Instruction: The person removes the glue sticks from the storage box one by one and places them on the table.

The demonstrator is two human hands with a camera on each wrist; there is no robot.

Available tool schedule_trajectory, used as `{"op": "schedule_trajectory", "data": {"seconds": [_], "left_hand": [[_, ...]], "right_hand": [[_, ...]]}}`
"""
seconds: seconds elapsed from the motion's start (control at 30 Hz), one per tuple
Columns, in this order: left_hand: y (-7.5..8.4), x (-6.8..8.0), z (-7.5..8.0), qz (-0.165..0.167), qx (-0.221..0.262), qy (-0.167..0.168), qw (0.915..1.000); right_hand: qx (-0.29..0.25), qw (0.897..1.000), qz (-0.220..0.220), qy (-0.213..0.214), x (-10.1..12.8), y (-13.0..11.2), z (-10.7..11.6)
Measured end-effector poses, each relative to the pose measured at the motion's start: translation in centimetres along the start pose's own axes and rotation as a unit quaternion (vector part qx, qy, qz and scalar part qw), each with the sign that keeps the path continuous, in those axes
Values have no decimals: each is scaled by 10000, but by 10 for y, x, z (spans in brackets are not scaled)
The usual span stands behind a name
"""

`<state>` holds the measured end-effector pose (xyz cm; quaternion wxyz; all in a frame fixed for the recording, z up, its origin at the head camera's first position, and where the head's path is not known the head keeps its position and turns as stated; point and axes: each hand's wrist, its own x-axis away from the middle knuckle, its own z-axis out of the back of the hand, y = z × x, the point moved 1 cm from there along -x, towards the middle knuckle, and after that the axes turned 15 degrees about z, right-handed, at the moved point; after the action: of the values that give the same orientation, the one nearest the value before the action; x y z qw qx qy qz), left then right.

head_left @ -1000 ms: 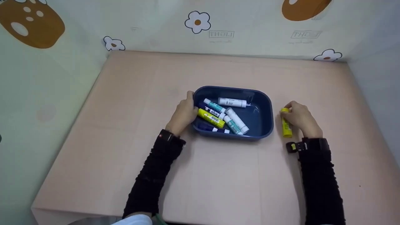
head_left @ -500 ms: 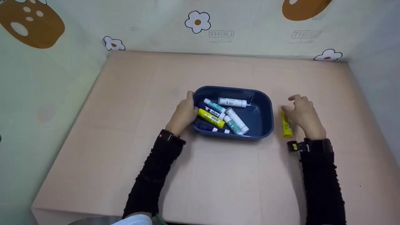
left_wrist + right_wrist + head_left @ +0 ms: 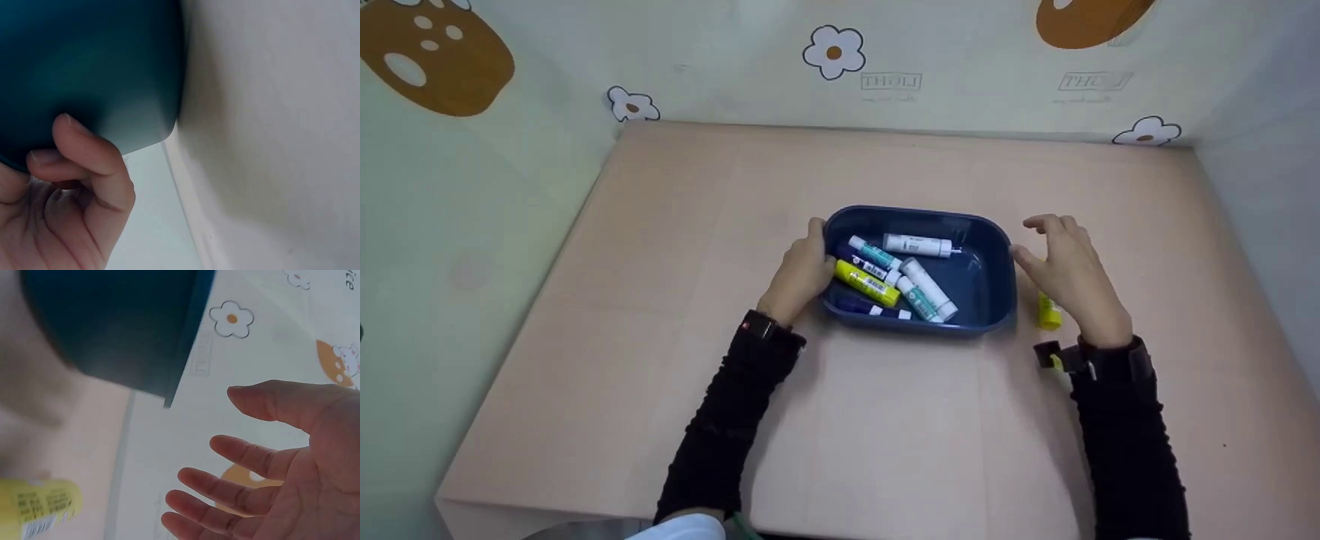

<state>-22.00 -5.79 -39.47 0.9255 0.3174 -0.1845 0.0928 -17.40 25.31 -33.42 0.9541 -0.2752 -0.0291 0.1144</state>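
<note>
A dark blue plastic bin (image 3: 997, 300) stands on the table with several glue sticks inside. Among them are a yellow glue stick (image 3: 867, 283), a white glue stick (image 3: 918, 245) and a teal-and-white one (image 3: 919, 300). My left hand (image 3: 799, 274) grips the bin's left rim; its curled fingers (image 3: 84, 146) show against the outer wall. Beside the bin's right end, my right hand (image 3: 1072, 281) is spread with nothing in it, its thumb close to the rim. Another yellow glue stick (image 3: 39, 506) lies on the table, partly hidden under the right hand in the head view.
The table (image 3: 675, 360) has a plain pinkish-beige cover. A pale wall (image 3: 735, 67) printed with flowers and brown shapes rises behind it, with further walls to the left and right.
My right hand has let go of the yellow glue stick, leaving it lying on the table, and moved up and left toward the bin's right rim. The left hand has stayed still.
</note>
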Motion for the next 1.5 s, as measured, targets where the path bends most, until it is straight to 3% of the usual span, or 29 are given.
{"op": "schedule_trajectory", "data": {"seconds": [0.3, 0.8, 1.1, 1.5], "left_hand": [[0, 0, 0, -43, -8, 7, 10000], [-1, 0, 0, -41, -55, 16, 10000], [0, 1, 0, 7, -68, 32, 10000], [0, 0, 0, 90, -46, 21, 9999]], "right_hand": [[-149, 9984, 544, -66, 0, -28, -16], [-105, 9919, 860, -928, -8, -39, -63], [-412, 9877, 784, -1286, -12, -32, -81], [-306, 9876, 575, -1431, -15, -32, -86]]}}
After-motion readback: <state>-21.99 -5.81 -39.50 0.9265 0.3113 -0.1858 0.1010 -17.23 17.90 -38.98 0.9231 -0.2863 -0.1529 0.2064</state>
